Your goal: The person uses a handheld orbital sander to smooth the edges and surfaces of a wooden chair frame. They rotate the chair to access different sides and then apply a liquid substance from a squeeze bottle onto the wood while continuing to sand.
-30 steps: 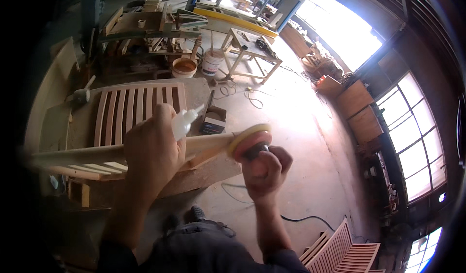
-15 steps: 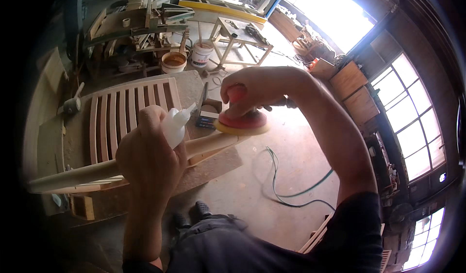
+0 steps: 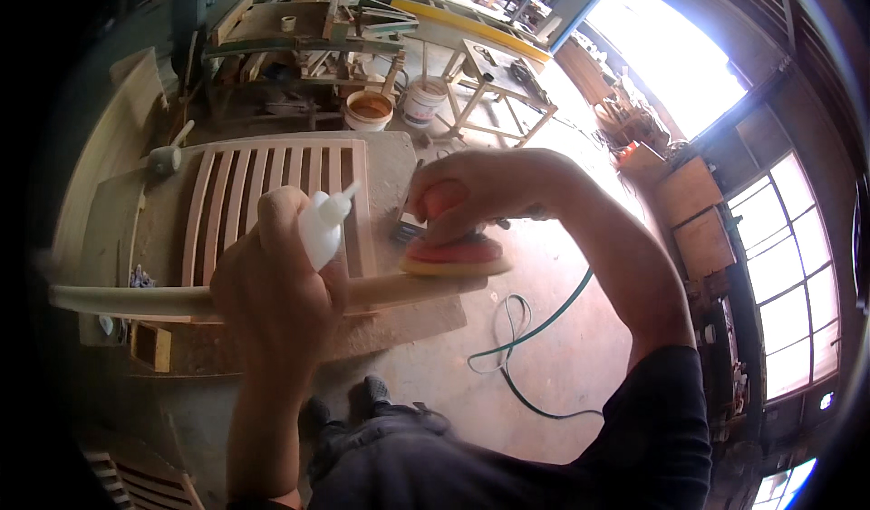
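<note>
My left hand (image 3: pixel 272 270) is closed round a long pale wooden rail (image 3: pixel 136 302) and also grips a white squeeze bottle (image 3: pixel 323 235), its nozzle tilted up to the right. My right hand (image 3: pixel 476 188) wraps the red knob of a round sander (image 3: pixel 458 258). The sander's yellow pad rests on top of the rail near its right end. Behind the rail, a slatted wooden panel (image 3: pixel 234 193) lies on the workbench (image 3: pixel 394 152). A small dark box (image 3: pixel 406 225), partly hidden by my right hand, sits beside the panel.
A mallet (image 3: pixel 165 159) lies at the bench's left. Two buckets (image 3: pixel 367 113) stand beyond it, near a small wooden table (image 3: pixel 503 75). A green hose (image 3: pixel 553 315) loops over the floor at right. A small wooden box (image 3: pixel 150 345) is at the lower left.
The view has shifted, so the background sits farther right. The rail now lies closer to level. The sander stays on its right end, and both hands keep their grips.
</note>
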`<action>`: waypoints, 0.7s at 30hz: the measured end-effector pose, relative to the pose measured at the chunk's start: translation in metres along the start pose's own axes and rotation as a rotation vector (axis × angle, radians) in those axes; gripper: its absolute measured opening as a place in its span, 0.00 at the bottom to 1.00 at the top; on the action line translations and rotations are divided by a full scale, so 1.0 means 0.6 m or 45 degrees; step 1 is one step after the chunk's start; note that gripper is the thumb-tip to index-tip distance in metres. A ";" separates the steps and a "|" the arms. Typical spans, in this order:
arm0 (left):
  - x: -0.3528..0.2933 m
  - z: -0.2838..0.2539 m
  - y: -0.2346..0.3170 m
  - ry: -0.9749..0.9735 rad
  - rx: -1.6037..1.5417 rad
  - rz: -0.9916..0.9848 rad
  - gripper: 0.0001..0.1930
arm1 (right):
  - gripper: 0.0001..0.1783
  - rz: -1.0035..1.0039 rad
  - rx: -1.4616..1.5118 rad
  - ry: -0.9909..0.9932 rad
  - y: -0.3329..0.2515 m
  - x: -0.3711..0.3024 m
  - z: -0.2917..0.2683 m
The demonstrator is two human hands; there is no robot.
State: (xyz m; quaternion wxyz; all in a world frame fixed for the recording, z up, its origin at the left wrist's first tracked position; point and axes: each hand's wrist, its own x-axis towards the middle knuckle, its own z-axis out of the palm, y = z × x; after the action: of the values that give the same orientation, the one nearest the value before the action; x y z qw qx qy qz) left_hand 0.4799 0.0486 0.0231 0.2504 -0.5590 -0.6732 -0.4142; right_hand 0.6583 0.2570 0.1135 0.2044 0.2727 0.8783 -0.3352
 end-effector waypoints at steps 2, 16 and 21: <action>0.001 -0.003 0.000 0.043 0.084 0.101 0.15 | 0.28 -0.148 -0.218 0.297 -0.021 -0.054 0.019; -0.004 -0.010 -0.010 -0.367 -0.286 0.083 0.20 | 0.32 -0.178 -0.700 2.206 0.024 -0.058 0.436; -0.006 -0.014 -0.010 -0.408 -0.274 0.068 0.21 | 0.36 -0.224 -0.448 2.508 0.056 0.035 0.493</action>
State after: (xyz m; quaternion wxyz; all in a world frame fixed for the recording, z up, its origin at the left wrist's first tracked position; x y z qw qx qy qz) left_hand 0.4740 0.0395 0.0228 0.0898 -0.6590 -0.6413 -0.3826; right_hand 0.7147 0.0781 -0.1185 -0.6016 0.3287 0.7101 0.1604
